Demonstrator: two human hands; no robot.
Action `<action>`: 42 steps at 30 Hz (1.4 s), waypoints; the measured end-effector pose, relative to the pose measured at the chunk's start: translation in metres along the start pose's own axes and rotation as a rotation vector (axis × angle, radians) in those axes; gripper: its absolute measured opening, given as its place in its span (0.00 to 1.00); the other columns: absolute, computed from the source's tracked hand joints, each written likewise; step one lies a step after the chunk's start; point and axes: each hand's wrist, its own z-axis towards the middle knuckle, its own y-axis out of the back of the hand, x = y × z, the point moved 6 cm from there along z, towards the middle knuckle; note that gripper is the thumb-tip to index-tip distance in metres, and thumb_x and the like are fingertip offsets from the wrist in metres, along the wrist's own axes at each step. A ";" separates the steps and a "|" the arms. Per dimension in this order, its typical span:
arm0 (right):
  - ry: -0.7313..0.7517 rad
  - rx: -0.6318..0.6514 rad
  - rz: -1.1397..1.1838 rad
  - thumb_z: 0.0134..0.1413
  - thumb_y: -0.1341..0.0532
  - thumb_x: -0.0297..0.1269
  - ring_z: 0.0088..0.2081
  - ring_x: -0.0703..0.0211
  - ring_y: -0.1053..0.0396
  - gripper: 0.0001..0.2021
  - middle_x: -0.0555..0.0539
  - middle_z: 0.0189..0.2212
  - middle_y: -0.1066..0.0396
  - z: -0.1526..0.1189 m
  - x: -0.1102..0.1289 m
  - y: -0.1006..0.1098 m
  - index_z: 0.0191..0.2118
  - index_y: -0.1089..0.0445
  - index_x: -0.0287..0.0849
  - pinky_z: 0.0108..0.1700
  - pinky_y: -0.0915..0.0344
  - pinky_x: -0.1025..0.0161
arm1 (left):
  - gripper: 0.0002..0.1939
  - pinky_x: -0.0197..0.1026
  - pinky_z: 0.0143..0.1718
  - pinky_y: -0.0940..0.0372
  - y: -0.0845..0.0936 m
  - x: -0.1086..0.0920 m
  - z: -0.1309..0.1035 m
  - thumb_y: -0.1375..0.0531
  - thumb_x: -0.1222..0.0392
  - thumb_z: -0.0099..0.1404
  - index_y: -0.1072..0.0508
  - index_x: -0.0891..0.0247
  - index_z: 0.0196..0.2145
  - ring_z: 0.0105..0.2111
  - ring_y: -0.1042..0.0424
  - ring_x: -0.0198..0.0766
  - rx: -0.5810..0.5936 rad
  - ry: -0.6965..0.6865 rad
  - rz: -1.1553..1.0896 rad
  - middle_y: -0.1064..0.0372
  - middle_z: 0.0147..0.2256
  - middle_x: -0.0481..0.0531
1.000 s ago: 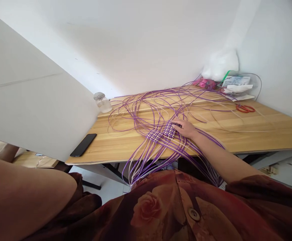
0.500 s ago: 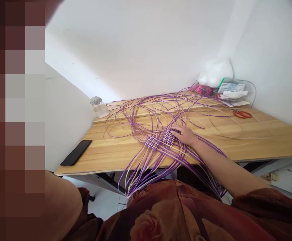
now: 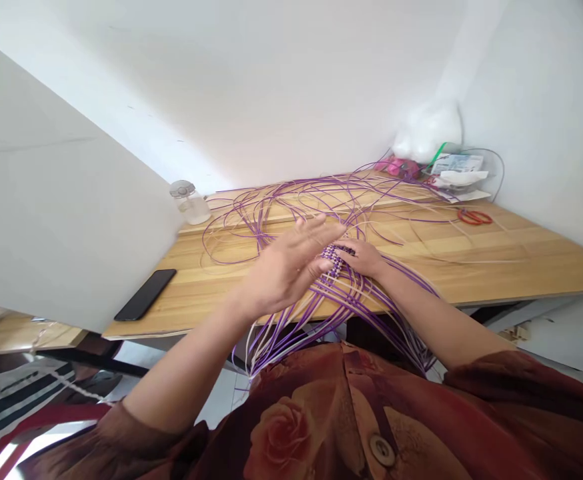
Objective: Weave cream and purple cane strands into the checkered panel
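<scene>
A piece of purple and cream woven strips (image 3: 339,267) lies near the front of the wooden table, its loose ends fanning out on several sides. My right hand (image 3: 364,259) holds its right side, with fingers and thumb over the weave. Raised over the left part is my left hand (image 3: 291,263), open, fingers stretched out and nothing visible in it. It hides the left part of the weave, and whether it touches the weave I cannot tell.
Long loose strips (image 3: 291,193) spread across the back of the table (image 3: 511,267). A black phone (image 3: 145,295) lies at the left, near a lidded clear jar (image 3: 191,203). Red-handled scissors (image 3: 475,217) lie at the right, before papers (image 3: 459,177) and a white bag (image 3: 430,133).
My left hand has come from the raised left side, where its arm was close to the camera, down over the woven piece. My right hand remains on the weave. The view has shifted slightly.
</scene>
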 end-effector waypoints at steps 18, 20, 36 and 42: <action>-0.331 -0.318 0.632 0.59 0.51 0.63 0.46 0.51 0.24 0.31 0.42 0.42 0.21 -0.003 -0.038 0.013 0.38 0.24 0.41 0.53 0.30 0.54 | 0.41 0.66 0.67 0.67 -0.121 0.034 0.006 0.54 0.30 0.64 0.52 0.48 0.69 0.70 0.64 0.60 0.290 -0.172 0.547 0.60 0.71 0.51; -0.356 -0.382 0.706 0.59 0.52 0.65 0.46 0.52 0.24 0.32 0.40 0.43 0.22 -0.004 -0.044 0.017 0.38 0.25 0.41 0.51 0.29 0.54 | 0.43 0.64 0.67 0.68 -0.122 0.035 0.006 0.54 0.30 0.64 0.55 0.51 0.70 0.70 0.63 0.58 0.283 -0.176 0.546 0.58 0.70 0.52; -0.215 -0.239 0.296 0.60 0.46 0.52 0.43 0.52 0.25 0.22 0.46 0.36 0.21 -0.006 -0.018 0.015 0.37 0.21 0.41 0.50 0.31 0.55 | 0.34 0.60 0.69 0.66 -0.117 0.044 0.013 0.63 0.39 0.72 0.55 0.53 0.70 0.71 0.64 0.48 0.288 -0.178 0.578 0.60 0.70 0.47; -0.019 0.062 0.001 0.56 0.38 0.49 0.59 0.49 0.34 0.22 0.46 0.57 0.30 -0.005 0.011 0.000 0.54 0.27 0.46 0.63 0.42 0.52 | 0.34 0.55 0.69 0.64 -0.104 0.050 0.013 0.64 0.43 0.73 0.55 0.60 0.70 0.70 0.58 0.43 0.216 -0.152 0.269 0.57 0.70 0.56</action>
